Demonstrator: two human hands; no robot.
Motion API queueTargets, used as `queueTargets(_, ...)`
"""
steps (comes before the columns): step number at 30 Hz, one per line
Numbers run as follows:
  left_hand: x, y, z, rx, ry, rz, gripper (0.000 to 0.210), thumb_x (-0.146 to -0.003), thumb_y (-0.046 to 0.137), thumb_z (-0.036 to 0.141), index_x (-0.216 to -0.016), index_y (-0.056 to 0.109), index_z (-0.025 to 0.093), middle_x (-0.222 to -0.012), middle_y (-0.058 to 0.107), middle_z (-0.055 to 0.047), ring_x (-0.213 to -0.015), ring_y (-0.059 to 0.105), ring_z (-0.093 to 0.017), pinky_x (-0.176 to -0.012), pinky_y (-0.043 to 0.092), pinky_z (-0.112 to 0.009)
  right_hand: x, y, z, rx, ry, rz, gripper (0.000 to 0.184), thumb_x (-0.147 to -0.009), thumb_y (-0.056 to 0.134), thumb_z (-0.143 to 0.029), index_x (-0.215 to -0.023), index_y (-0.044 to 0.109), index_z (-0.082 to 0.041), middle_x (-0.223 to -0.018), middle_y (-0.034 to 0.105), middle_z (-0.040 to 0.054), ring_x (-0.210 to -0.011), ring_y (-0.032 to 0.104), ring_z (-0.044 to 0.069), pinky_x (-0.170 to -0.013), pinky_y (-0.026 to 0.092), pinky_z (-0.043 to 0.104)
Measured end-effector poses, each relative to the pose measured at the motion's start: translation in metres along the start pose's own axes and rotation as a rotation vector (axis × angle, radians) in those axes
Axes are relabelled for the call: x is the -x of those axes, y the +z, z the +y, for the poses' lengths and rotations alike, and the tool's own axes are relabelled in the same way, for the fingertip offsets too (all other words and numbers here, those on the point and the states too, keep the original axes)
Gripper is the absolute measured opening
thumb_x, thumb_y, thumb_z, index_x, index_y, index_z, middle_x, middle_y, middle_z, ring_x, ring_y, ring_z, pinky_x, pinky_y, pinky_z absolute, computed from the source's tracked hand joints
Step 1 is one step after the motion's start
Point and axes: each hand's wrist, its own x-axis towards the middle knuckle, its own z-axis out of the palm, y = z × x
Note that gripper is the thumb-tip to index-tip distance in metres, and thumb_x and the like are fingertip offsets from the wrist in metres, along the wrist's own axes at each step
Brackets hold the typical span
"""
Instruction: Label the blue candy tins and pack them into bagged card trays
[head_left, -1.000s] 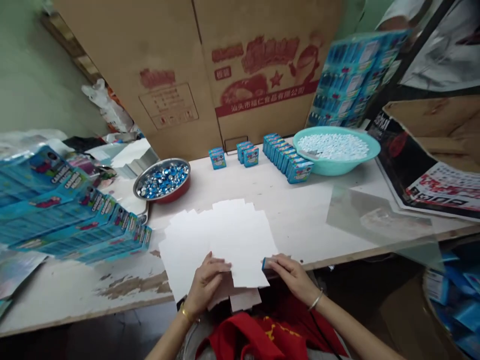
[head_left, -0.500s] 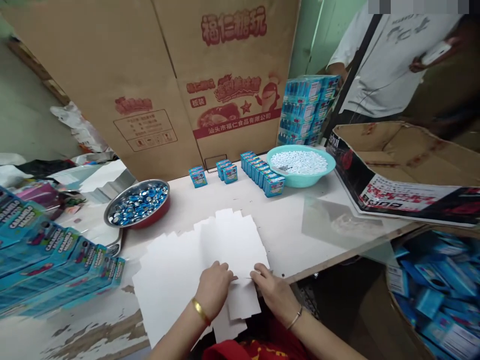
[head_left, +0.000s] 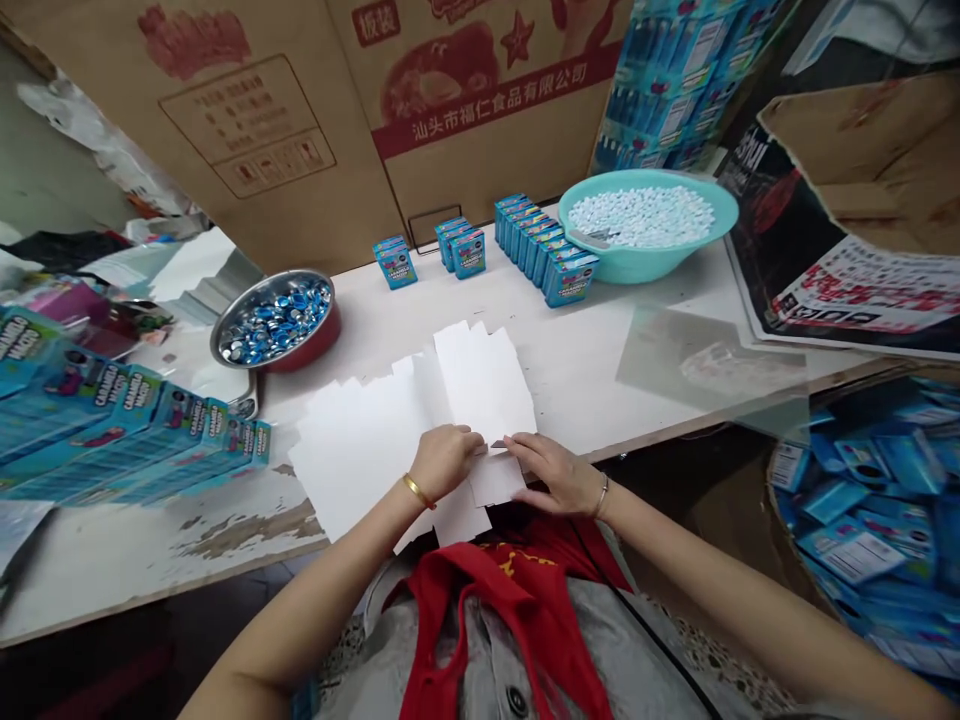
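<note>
White die-cut card blanks lie overlapping on the table before me, plain side up. A smaller folded piece, a white carton blank, lies on them with its far panel slightly raised. My left hand is closed, its fingertips gripping the carton blank at a crease. On the other side of that crease, the fingers of my right hand grip a small flap, while its thumb rests lower by the near panel. A dark slit shows between the fingertips. The undersides of the blanks are hidden.
A metal bowl of blue-wrapped sweets stands left, near stacked blue boxes. Several small blue boxes line up beside a turquoise basin of white pellets. A large carton stands behind; a bin of blue boxes is right.
My view has tilted downward, so the table appears higher and my lap shows. Both hands stay at the crease of the carton blank; my right thumb has spread away from its fingers.
</note>
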Motion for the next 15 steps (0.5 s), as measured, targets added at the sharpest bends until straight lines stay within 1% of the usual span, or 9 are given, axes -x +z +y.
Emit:
queueTargets(1, -0.002, 0.0, 0.0, 0.009, 0.001, 0.001, 0.028, -0.094, 0.042, 0.026, -0.089, 0.07, 0.023, -0.085, 0.068, -0.004, -0.083, 0.062, -0.018, -0.064, 0.039, -0.027, 0.004, -0.001, -0.001, 0.008, 0.007, -0.026, 0.08, -0.086, 0.055, -0.053, -0.146, 0.027, -0.006, -0.127, 0.051, 0.0231, -0.116, 0.051, 0.031, -0.092, 0.05, 0.048)
queueTargets(2, -0.003, 0.0, 0.0, 0.006, 0.001, -0.001, 0.029, -0.093, 0.042, 0.025, -0.089, 0.07, 0.023, -0.085, 0.067, -0.004, -0.082, 0.062, -0.018, -0.064, 0.039, -0.027, 0.007, -0.001, -0.001, 0.027, 0.012, -0.038, 0.087, -0.084, 0.056, -0.057, -0.147, 0.024, -0.006, -0.129, 0.05, 0.0243, -0.117, 0.05, 0.033, -0.093, 0.049, 0.05)
queueTargets(3, -0.004, 0.0, 0.0, -0.009, 0.002, -0.005, 0.029, -0.093, 0.042, 0.023, -0.087, 0.07, 0.023, -0.084, 0.067, -0.005, -0.082, 0.061, -0.019, -0.064, 0.04, -0.027, 0.009, 0.0, -0.002, 0.05, 0.013, -0.037, 0.087, -0.084, 0.055, -0.057, -0.147, 0.024, -0.006, -0.129, 0.05, 0.0246, -0.115, 0.051, 0.033, -0.092, 0.049, 0.051)
queueTargets(5, -0.005, -0.001, 0.002, -0.055, 0.018, -0.022, 0.029, -0.091, 0.041, 0.019, -0.084, 0.069, 0.022, -0.084, 0.065, -0.005, -0.083, 0.061, -0.019, -0.064, 0.041, -0.027, 0.009, 0.003, -0.004, 0.084, 0.008, -0.015, 0.075, -0.089, 0.052, -0.05, -0.146, 0.029, -0.007, -0.126, 0.053, 0.0231, -0.11, 0.054, 0.031, -0.09, 0.05, 0.05)
queueTargets(7, -0.003, -0.003, 0.001, -0.077, 0.073, -0.022, 0.028, -0.09, 0.041, 0.017, -0.089, 0.068, 0.021, -0.09, 0.064, -0.006, -0.083, 0.061, -0.019, -0.065, 0.043, -0.027, 0.004, 0.006, -0.005, 0.093, -0.002, 0.02, 0.059, -0.093, 0.048, -0.039, -0.142, 0.038, -0.009, -0.122, 0.058, 0.0203, -0.105, 0.056, 0.029, -0.088, 0.052, 0.047)
queueTargets(9, 0.0, -0.004, -0.001, -0.037, 0.184, 0.018, 0.027, -0.091, 0.042, 0.022, -0.105, 0.065, 0.021, -0.101, 0.063, -0.007, -0.087, 0.062, -0.018, -0.069, 0.046, -0.027, -0.004, 0.007, -0.006, 0.083, 0.018, 0.066, 0.045, -0.095, 0.044, -0.029, -0.136, 0.046, -0.011, -0.116, 0.062, 0.0172, -0.1, 0.058, 0.026, -0.085, 0.053, 0.045)
queueTargets(11, 0.003, -0.003, -0.006, 0.033, 0.304, 0.071, 0.038, -0.091, 0.045, 0.035, -0.124, 0.055, 0.019, -0.11, 0.062, -0.01, -0.092, 0.063, -0.019, -0.074, 0.049, -0.028, -0.011, 0.008, -0.007, 0.06, 0.057, 0.118, 0.04, -0.096, 0.041, -0.022, -0.133, 0.049, -0.013, -0.108, 0.065, 0.0146, -0.094, 0.06, 0.024, -0.081, 0.055, 0.042)
queueTargets(13, 0.003, -0.002, -0.008, 0.07, 0.336, 0.082, 0.047, -0.093, 0.043, 0.04, -0.133, 0.046, 0.016, -0.109, 0.064, -0.011, -0.093, 0.064, -0.02, -0.075, 0.05, -0.029, -0.016, 0.009, -0.009, 0.039, 0.105, 0.183, 0.043, -0.096, 0.04, -0.018, -0.139, 0.042, -0.015, -0.106, 0.066, 0.0137, -0.094, 0.062, 0.023, -0.08, 0.056, 0.04)
queueTargets(15, -0.003, -0.001, -0.005, 0.061, 0.247, 0.06, 0.041, -0.096, 0.036, 0.034, -0.132, 0.046, 0.017, -0.104, 0.068, -0.009, -0.089, 0.066, -0.02, -0.073, 0.049, -0.029, -0.019, 0.013, -0.012, 0.042, 0.161, 0.262, 0.052, -0.096, 0.039, -0.016, -0.147, 0.028, -0.018, -0.118, 0.062, 0.0152, -0.103, 0.061, 0.023, -0.083, 0.056, 0.04)
